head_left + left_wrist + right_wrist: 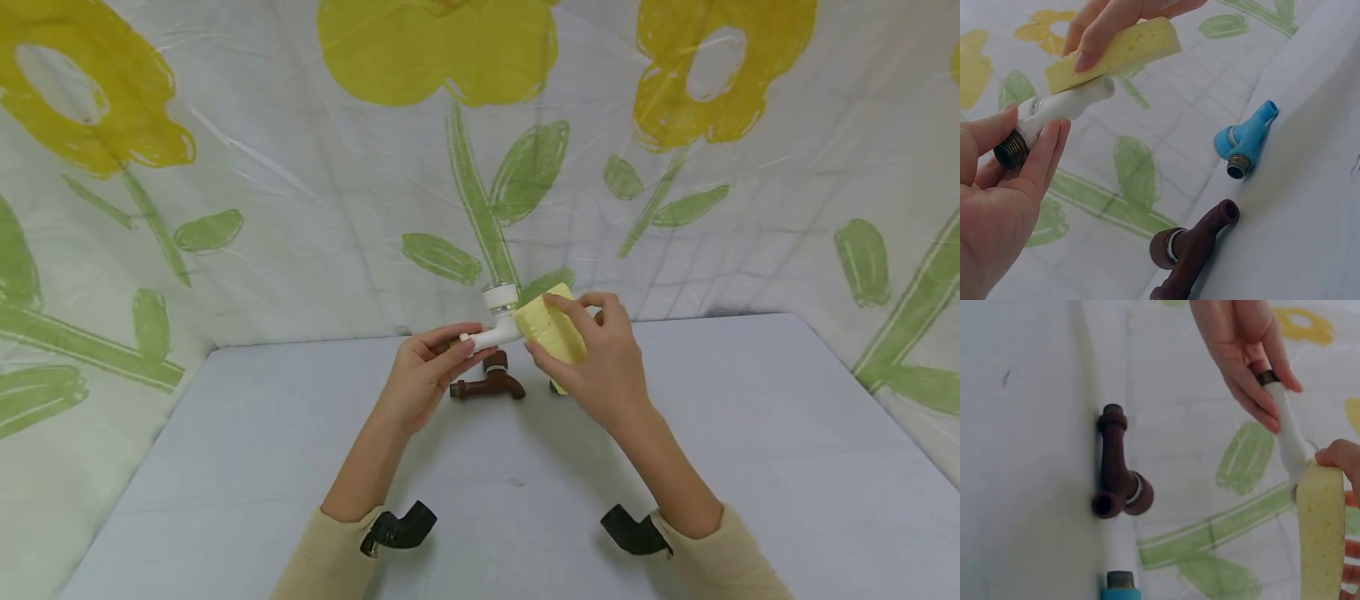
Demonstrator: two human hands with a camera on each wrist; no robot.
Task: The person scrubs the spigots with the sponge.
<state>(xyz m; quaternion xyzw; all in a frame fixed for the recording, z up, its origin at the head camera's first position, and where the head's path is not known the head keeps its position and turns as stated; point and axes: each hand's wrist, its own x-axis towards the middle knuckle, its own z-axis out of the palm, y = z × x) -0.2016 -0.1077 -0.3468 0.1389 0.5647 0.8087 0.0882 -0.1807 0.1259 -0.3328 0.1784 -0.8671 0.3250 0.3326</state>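
Note:
My left hand (432,367) pinches a white tap (504,330) near its threaded brass end, holding it up above the table. The tap's round knob points upward in the head view. A yellow sponge (553,333) is gripped between the thumb and fingers of my right hand (603,354). In the left wrist view the sponge (1116,55) lies against the side of the white tap (1066,103), by its spout. The right wrist view shows the sponge (1321,531) overlapping the spout end of the tap (1290,434).
Below the hands a brown tap (491,383) lies on the white-covered table (262,433). A blue tap (1247,140) lies beside it, mostly hidden behind the sponge in the head view. Behind the table hangs a white sheet (300,250) printed with yellow flowers.

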